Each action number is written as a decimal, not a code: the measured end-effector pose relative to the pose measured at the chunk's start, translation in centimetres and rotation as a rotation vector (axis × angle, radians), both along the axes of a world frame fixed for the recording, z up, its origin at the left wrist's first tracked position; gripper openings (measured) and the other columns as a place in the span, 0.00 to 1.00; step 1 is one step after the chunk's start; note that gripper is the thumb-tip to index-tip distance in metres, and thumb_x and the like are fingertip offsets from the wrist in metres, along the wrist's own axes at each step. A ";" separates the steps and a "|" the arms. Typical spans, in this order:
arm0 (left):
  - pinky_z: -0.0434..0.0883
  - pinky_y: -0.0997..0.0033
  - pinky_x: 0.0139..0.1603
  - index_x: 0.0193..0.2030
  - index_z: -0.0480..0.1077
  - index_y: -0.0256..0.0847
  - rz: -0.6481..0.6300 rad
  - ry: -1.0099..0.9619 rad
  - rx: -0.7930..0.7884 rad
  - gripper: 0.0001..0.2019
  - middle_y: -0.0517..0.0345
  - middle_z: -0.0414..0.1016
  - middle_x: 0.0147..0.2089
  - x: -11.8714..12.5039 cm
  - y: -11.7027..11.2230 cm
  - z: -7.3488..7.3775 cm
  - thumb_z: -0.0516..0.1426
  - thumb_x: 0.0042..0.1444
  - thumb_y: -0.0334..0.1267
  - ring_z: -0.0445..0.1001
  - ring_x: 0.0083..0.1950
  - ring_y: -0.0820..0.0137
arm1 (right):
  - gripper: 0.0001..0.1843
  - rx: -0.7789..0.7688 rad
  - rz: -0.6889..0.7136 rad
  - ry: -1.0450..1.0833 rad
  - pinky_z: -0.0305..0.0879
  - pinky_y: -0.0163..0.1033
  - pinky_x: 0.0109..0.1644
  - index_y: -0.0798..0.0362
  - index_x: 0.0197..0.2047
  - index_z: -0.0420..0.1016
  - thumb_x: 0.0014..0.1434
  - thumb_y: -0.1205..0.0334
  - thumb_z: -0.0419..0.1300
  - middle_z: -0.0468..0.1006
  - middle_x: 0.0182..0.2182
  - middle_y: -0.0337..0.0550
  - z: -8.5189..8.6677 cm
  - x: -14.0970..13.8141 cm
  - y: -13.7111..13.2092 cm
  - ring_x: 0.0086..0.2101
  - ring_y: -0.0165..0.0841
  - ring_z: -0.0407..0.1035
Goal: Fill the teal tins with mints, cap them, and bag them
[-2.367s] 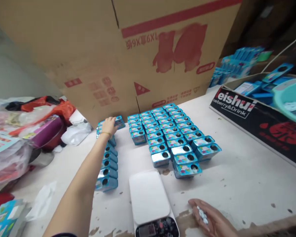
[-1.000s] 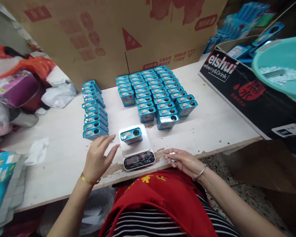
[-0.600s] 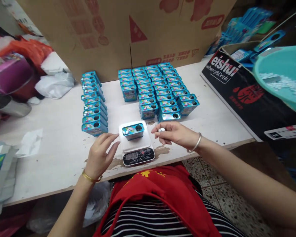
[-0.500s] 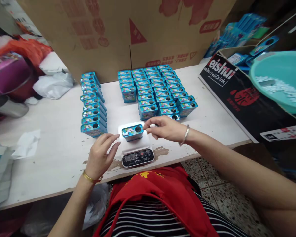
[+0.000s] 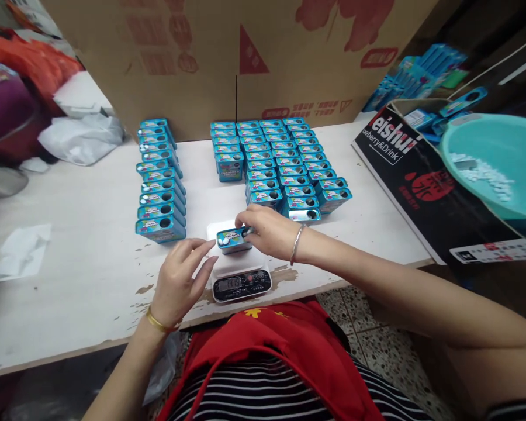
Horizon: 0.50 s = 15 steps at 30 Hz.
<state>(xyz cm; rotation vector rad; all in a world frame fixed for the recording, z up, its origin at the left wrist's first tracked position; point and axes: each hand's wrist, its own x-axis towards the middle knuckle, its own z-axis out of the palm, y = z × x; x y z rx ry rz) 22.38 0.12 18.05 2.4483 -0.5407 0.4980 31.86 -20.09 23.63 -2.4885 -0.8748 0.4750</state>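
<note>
A small blue tin (image 5: 232, 240) with a printed lid sits on the white platform of a digital kitchen scale (image 5: 242, 285). A couple of white candies (image 5: 223, 241) lie on the left end of its lid. My right hand (image 5: 266, 232) is at the tin's right end, its fingers pinched over the round hole in the lid with white candies in them; the fingers hide part of the hole. On the other side, my left hand (image 5: 184, 275) has thumb and forefinger apart, fingertips close to the tin's left end, with nothing held.
A row of blue tins (image 5: 160, 225) stands at the left, and several more rows (image 5: 263, 196) fill the back middle. A turquoise basin (image 5: 499, 131) of white candies rests on a black carton (image 5: 403, 169) at right. Behind stands a large cardboard box (image 5: 201, 70); a crumpled tissue (image 5: 21, 251) lies left.
My right hand has moved left from beside the tin to over its lid hole, bringing the white candies there. My left hand stays by the tin's left end. The view has shifted slightly.
</note>
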 end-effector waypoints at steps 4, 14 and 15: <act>0.68 0.56 0.51 0.55 0.68 0.44 0.018 -0.063 0.093 0.16 0.47 0.71 0.53 0.3 -0.3 -0.4 0.56 0.60 0.35 0.69 0.52 0.59 | 0.14 0.021 0.007 -0.003 0.61 0.37 0.46 0.58 0.44 0.74 0.54 0.77 0.59 0.70 0.40 0.48 0.2 -0.1 0.1 0.38 0.33 0.65; 0.55 0.45 0.65 0.60 0.63 0.44 -0.024 -0.065 0.180 0.20 0.46 0.58 0.68 0.8 -3.2 -0.9 0.55 0.61 0.38 0.54 0.70 0.56 | 0.16 0.384 -0.120 0.143 0.65 0.37 0.44 0.59 0.47 0.70 0.60 0.76 0.47 0.71 0.36 0.44 -0.4 -0.2 -0.8 0.35 0.29 0.68; 0.54 0.44 0.66 0.61 0.62 0.44 -0.029 -0.051 0.183 0.20 0.46 0.57 0.68 1.1 -3.7 -1.0 0.55 0.62 0.38 0.52 0.70 0.56 | 0.16 0.465 -0.144 0.191 0.66 0.36 0.42 0.58 0.48 0.69 0.60 0.76 0.47 0.71 0.36 0.43 -0.7 -0.2 -1.0 0.33 0.28 0.68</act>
